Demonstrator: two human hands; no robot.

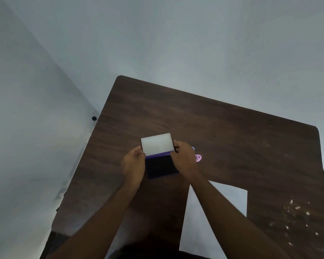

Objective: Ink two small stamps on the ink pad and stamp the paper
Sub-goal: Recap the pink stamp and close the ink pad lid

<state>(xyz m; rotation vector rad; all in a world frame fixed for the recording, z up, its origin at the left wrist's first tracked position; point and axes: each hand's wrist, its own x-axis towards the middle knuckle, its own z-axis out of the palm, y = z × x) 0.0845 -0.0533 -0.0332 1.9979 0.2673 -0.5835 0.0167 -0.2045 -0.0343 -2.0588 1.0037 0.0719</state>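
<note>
A purple ink pad (161,168) lies on the dark wooden table (232,131), its white lid (156,143) swung up and open at the far side. My left hand (134,165) grips the pad's left edge near the hinge. My right hand (183,159) grips the right edge at the lid. A pink stamp (198,157) lies just right of my right hand, and a sliver of a purple stamp (193,148) shows behind my knuckles. A white sheet of paper (230,199) lies near me, partly under my right forearm.
Pale flecks and scuffs (297,217) mark the table's near right corner. The table's left edge runs beside a grey-white wall (36,128) with a small black knob (94,118). Another wall stands behind the far edge.
</note>
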